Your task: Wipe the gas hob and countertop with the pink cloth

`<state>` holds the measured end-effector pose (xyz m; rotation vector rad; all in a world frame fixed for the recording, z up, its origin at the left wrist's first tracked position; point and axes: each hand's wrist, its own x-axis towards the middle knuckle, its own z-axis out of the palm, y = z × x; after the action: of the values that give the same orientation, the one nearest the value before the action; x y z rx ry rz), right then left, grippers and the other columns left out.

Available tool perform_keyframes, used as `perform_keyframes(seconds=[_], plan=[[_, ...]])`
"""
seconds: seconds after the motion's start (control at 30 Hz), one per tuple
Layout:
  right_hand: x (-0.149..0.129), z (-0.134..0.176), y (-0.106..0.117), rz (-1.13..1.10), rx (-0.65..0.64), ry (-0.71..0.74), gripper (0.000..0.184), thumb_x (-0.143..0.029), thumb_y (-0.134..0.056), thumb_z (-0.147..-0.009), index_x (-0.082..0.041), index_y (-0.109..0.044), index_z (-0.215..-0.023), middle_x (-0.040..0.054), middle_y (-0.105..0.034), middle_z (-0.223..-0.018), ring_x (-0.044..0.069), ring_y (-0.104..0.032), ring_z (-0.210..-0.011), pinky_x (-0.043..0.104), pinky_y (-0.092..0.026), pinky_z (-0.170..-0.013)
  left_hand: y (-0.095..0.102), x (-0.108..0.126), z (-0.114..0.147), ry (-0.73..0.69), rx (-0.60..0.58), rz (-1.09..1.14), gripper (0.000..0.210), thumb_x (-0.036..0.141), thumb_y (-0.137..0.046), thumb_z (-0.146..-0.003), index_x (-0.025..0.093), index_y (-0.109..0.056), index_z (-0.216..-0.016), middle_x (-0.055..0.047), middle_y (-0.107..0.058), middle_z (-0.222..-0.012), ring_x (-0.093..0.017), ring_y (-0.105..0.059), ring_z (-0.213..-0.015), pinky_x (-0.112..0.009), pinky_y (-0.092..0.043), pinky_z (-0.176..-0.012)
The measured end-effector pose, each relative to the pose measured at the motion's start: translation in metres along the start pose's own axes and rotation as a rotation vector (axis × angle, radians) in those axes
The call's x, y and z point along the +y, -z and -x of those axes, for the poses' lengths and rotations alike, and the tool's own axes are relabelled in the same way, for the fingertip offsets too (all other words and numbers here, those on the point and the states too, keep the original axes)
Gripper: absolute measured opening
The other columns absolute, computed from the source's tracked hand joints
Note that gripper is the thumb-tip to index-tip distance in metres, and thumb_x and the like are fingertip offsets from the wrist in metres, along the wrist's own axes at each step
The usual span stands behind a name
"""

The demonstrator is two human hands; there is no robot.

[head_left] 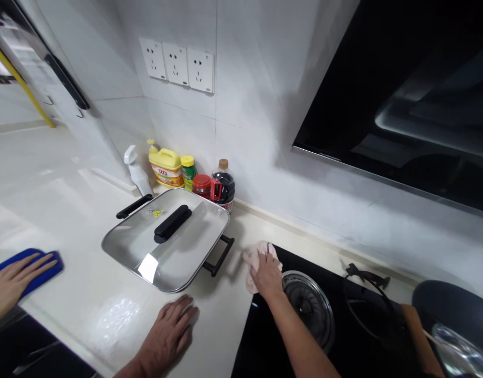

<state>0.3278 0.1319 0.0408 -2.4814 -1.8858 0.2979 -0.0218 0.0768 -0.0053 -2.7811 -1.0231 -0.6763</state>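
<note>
My left hand (pixel 167 332) rests palm down on the white countertop, fingers stretched out, holding nothing. It is just in front of a rectangular pan with a glass lid (pixel 202 231), whose lid has a black handle (pixel 172 223). My right hand (pixel 268 274) grips a pale pink cloth (pixel 251 255), pressing it down where the counter meets the black gas stove (pixel 261 336). Beside that hand sits a round metal burner (pixel 308 304). Part of the cloth is hidden under my fingers.
Another person's hand (pixel 9 283) lies on a blue cloth (pixel 48 266) at far left. Against the wall stand a spray bottle (pixel 139 173), yellow detergent jug (pixel 166 170), green container (pixel 188 170), red-lidded jar (pixel 202 184) and dark sauce bottle (pixel 226 184). A wok (pixel 442 299) occupies the right.
</note>
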Motion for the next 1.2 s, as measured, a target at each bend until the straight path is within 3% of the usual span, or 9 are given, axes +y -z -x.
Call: perform_keyframes(seconds=[0.13, 0.3, 0.43, 0.7, 0.87, 0.97, 1.03, 1.13, 1.2], plan=[[-0.014, 0.071, -0.017, -0.044, -0.062, 0.086, 0.064, -0.044, -0.057, -0.093, -0.023, -0.049, -0.152, 0.0184, -0.049, -0.156, 0.040, -0.047, -0.138, 0.054, -0.048, -0.104, -0.001, 0.001, -0.001, 0.017, 0.001, 0.034, 0.035, 0.025, -0.056, -0.097, 0.024, -0.063, -0.131, -0.009, -0.069, -0.132, -0.026, -0.059, -0.128, -0.041, -0.045, -0.105], [-0.016, 0.169, -0.056, -0.175, -0.212, 0.160, 0.078, -0.049, -0.072, -0.082, -0.030, -0.048, -0.154, 0.0116, -0.042, -0.165, 0.043, -0.039, -0.149, 0.053, -0.044, -0.114, -0.005, 0.000, 0.002, 0.031, -0.015, 0.049, 0.034, 0.025, -0.054, -0.097, 0.024, -0.064, -0.130, -0.010, -0.068, -0.133, -0.026, -0.058, -0.128, -0.042, -0.044, -0.105], [-0.011, 0.200, -0.069, -0.251, -0.244, 0.242, 0.073, -0.055, -0.078, -0.077, -0.034, -0.057, -0.144, 0.0096, -0.050, -0.158, 0.042, -0.044, -0.146, 0.051, -0.046, -0.112, -0.009, -0.002, 0.003, 0.019, -0.010, 0.047, 0.033, 0.025, -0.054, -0.098, 0.023, -0.065, -0.129, -0.010, -0.068, -0.133, -0.026, -0.057, -0.128, -0.042, -0.045, -0.103], [-0.012, 0.123, -0.017, -0.180, -0.122, 0.113, 0.057, -0.032, -0.068, -0.086, -0.024, -0.056, -0.141, 0.0157, -0.051, -0.147, 0.037, -0.048, -0.137, 0.050, -0.048, -0.109, -0.009, -0.002, 0.004, 0.042, -0.056, 0.037, 0.034, 0.028, -0.052, -0.099, 0.025, -0.065, -0.131, -0.010, -0.067, -0.135, -0.026, -0.057, -0.130, -0.042, -0.045, -0.106], [-0.002, 0.110, -0.025, -0.344, -0.089, 0.219, 0.050, -0.024, -0.069, -0.078, -0.025, -0.061, -0.127, 0.0107, -0.056, -0.135, 0.031, -0.056, -0.126, 0.045, -0.049, -0.107, -0.006, 0.000, 0.002, 0.040, -0.057, 0.043, 0.034, 0.026, -0.051, -0.099, 0.024, -0.065, -0.130, -0.010, -0.067, -0.135, -0.026, -0.057, -0.129, -0.042, -0.044, -0.107], [0.023, 0.098, -0.024, -0.547, -0.039, 0.208, 0.044, -0.023, -0.060, -0.080, -0.024, -0.060, -0.125, 0.0074, -0.060, -0.123, 0.024, -0.061, -0.115, 0.038, -0.051, -0.105, -0.005, 0.002, 0.001, 0.043, -0.061, 0.043, 0.034, 0.025, -0.052, -0.099, 0.023, -0.064, -0.130, -0.010, -0.066, -0.135, -0.026, -0.056, -0.130, -0.042, -0.044, -0.107], [0.048, 0.080, -0.012, -0.585, 0.032, 0.174, 0.052, -0.023, -0.052, -0.084, -0.022, -0.055, -0.136, 0.0093, -0.058, -0.127, 0.025, -0.059, -0.120, 0.039, -0.048, -0.110, -0.004, 0.003, 0.002, 0.059, -0.066, 0.047, 0.034, 0.025, -0.051, -0.099, 0.023, -0.064, -0.131, -0.010, -0.066, -0.136, -0.026, -0.055, -0.130, -0.043, -0.043, -0.108], [0.091, 0.042, 0.013, -0.448, 0.111, 0.066, 0.072, -0.023, -0.047, -0.086, -0.021, -0.038, -0.158, 0.0135, -0.048, -0.146, 0.027, -0.049, -0.138, 0.041, -0.039, -0.119, -0.005, 0.004, 0.003, 0.069, -0.065, 0.064, 0.035, 0.025, -0.051, -0.099, 0.023, -0.065, -0.131, -0.010, -0.065, -0.135, -0.027, -0.055, -0.130, -0.043, -0.043, -0.108], [0.111, 0.016, 0.026, -0.290, 0.063, -0.082, 0.075, -0.026, -0.045, -0.089, -0.021, -0.033, -0.163, 0.0146, -0.042, -0.153, 0.028, -0.045, -0.143, 0.041, -0.037, -0.120, -0.006, 0.004, 0.004, 0.061, -0.057, 0.068, 0.035, 0.025, -0.052, -0.098, 0.023, -0.065, -0.130, -0.010, -0.066, -0.135, -0.027, -0.055, -0.130, -0.044, -0.043, -0.107]])
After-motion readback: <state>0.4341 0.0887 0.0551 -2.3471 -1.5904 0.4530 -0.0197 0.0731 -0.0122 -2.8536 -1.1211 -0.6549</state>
